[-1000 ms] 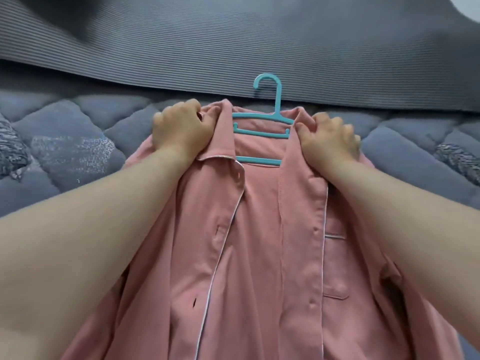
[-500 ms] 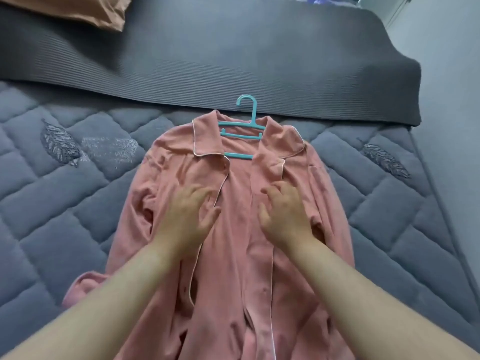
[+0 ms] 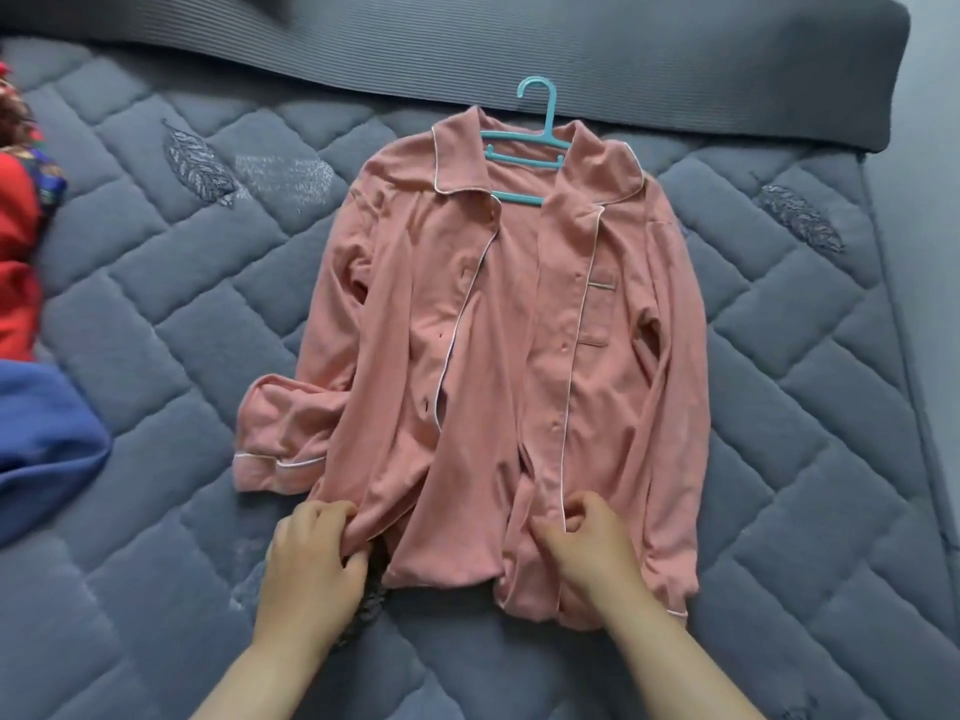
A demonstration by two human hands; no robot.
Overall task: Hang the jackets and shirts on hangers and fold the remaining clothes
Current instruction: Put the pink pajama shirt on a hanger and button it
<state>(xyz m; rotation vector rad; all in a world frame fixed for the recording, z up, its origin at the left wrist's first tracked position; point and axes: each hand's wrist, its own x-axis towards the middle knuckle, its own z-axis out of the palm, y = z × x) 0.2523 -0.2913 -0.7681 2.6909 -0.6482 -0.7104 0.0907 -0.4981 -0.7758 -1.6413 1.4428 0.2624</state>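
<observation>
A pink button-up shirt point(image 3: 498, 356) with white piping lies flat and unbuttoned on the quilted grey bed point(image 3: 182, 356). A teal plastic hanger point(image 3: 524, 148) sits inside its collar, hook pointing toward the headboard end. My left hand point(image 3: 311, 558) pinches the hem of the shirt's left front panel. My right hand point(image 3: 587, 543) pinches the lower edge of the right front panel by the white piping. One sleeve is bunched at the shirt's left side, the other lies along its right side.
A dark ribbed blanket point(image 3: 467, 49) runs across the far end of the bed. At the left edge lie a red patterned garment point(image 3: 18, 241) and a blue garment point(image 3: 41, 433). The bed's right edge meets a pale wall point(image 3: 930, 148).
Both hands left the collar, slid down the front panels and now grip the hem. The view has pulled back, showing the whole shirt and the clothes at the left.
</observation>
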